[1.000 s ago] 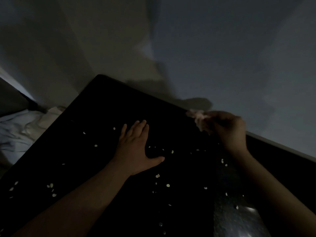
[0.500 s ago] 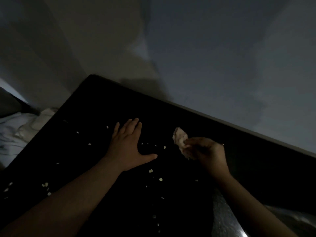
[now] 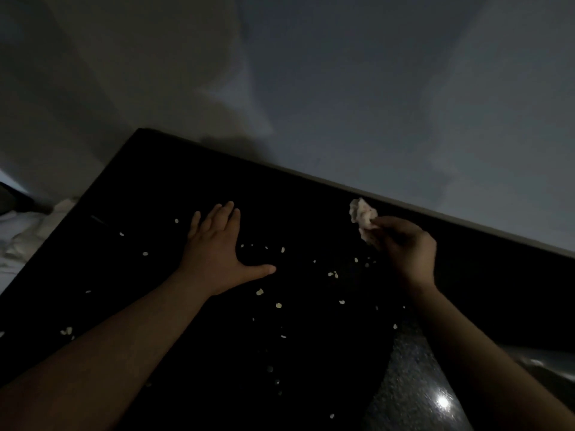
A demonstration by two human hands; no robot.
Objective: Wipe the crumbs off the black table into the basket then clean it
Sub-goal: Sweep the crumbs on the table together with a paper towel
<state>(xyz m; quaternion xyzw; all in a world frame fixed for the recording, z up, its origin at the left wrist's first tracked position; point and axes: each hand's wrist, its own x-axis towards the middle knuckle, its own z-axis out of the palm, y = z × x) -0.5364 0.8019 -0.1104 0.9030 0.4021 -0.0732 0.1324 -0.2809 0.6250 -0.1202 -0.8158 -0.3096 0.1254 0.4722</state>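
Left hand (image 3: 217, 253) flat, fingers spread, on table (image 3: 280, 197); right hand (image 3: 404, 247), 2 o'clock, pinches tissue (image 3: 362, 216). Tissue likely soft, light; grip bunched middle.

The left hand (image 3: 217, 253) lay flat, palm down, fingers together pointing far, thumb spread to the right, its forearm reaching in from the near left. The right hand (image 3: 404, 247), farther right, curled its fingers, pinching a crumpled wad (image 3: 362, 217).

Left hand (image 3: 217, 253) flat on table (image 3: 149, 188); right hand (image 3: 407, 250) pinches tissue (image 3: 362, 217).
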